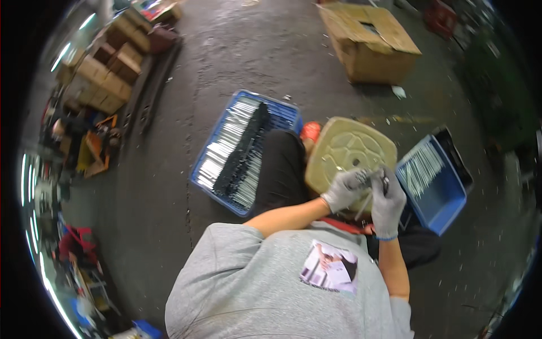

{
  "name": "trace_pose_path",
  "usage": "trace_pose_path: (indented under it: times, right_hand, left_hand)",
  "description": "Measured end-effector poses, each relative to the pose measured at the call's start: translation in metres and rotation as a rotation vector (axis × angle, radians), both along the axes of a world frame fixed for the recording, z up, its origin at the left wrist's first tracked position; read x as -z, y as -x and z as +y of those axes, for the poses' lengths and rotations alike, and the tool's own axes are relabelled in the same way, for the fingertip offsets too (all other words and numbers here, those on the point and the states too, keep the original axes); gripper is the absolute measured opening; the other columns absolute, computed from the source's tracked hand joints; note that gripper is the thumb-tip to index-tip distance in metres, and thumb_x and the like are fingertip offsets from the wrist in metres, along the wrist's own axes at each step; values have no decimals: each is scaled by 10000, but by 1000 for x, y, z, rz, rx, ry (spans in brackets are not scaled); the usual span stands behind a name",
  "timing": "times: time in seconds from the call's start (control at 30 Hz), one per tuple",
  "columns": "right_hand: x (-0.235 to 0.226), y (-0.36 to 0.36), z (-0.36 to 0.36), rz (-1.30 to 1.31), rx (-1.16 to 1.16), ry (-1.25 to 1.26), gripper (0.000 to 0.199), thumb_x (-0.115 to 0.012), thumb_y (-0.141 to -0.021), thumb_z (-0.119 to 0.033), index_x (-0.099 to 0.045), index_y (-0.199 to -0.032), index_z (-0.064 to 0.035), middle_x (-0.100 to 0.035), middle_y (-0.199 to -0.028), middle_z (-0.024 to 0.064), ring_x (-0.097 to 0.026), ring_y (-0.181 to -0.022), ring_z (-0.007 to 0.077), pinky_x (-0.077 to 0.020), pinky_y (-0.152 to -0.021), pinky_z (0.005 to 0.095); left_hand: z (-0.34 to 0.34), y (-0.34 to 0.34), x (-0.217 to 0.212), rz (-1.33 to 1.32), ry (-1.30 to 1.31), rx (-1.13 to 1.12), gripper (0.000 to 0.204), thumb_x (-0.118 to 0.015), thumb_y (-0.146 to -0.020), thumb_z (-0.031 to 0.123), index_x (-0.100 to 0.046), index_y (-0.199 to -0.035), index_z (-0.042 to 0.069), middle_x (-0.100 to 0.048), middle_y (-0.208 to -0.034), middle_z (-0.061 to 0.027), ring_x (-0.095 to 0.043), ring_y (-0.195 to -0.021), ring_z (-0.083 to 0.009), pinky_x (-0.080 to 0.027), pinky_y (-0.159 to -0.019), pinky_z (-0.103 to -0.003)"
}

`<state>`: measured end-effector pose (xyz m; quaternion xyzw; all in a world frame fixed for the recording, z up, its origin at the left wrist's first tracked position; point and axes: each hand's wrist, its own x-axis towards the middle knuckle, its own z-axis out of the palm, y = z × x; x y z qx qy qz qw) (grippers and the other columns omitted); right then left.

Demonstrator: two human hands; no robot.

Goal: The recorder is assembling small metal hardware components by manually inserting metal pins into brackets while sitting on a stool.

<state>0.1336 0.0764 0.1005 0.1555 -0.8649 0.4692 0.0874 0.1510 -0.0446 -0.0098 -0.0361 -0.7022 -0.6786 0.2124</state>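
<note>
Right hand (pixel 388 204): fingers nearly closed on small dark metal piece (pixel 385 184), over yellow stool (pixel 351 141). Left hand (pixel 343 192): curled beside it, grip can't tell. 1 thin rod (pixel 363 208) juts below; likely light, stiff, slick. Pinch mid-length.

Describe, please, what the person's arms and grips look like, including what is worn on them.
The left grip and right grip wear light grey gloves; blue edging shows at the right wrist. Grey short sleeves leave both forearms bare. No cables are visible on them.
</note>
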Motion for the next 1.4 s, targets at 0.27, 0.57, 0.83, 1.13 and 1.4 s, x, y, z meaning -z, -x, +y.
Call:
trace_pose_path:
  times: [0.27, 0.57, 0.83, 1.13, 1.4]
  right_hand:
    - [-7, 2, -3, -266, -85, 250, 157, -671, -862, 1, -691, -1017, 5, -687, -805, 36, -580, -652, 94, -479, -622, 221]
    - [-56, 10, 38, -107, 50, 422, 175, -649, -879, -3, -683, -1051, -10, -686, -836, 29, -583, -678, 84, -474, -624, 221]
    - [24, 11, 25, -180, -76, 294, 251, -662, -830, 36, -665, -1072, -28, -700, -866, 35, -626, -716, 110, -486, -652, 233]
    - [41, 10, 18, -34, -157, 309, 296, -661, -802, 66, -660, -1068, -64, -707, -855, 34, -599, -630, 140, -480, -613, 263]
    - [51, 13, 12, 22, -94, 305, 296, -664, -795, 61, -658, -1056, -78, -711, -839, 40, -583, -585, 155, -476, -587, 276]
  left_hand:
    - [-1, -2, 3, -55, -1, -12, 245, -698, -775, -21, -684, -1015, 25, -611, -756, 33, -457, -611, -87, -413, -550, -239]
    - [-9, 12, 29, -88, -367, 121, 272, -686, -796, -53, -664, -1062, 1, -588, -752, 52, -431, -615, -66, -399, -547, -217]
    - [-16, -8, 10, -161, -84, 167, 291, -535, -862, -99, -617, -1116, 16, -647, -975, -27, -580, -821, -113, -483, -734, -232]
    - [-18, -7, -16, -11, 195, 46, 312, -535, -854, -107, -597, -1133, 20, -644, -998, -42, -582, -858, -121, -471, -781, -241]
    - [-13, -4, 1, -158, -41, 163, 350, -606, -828, -65, -590, -1164, 32, -667, -996, -54, -609, -834, -152, -488, -772, -272]
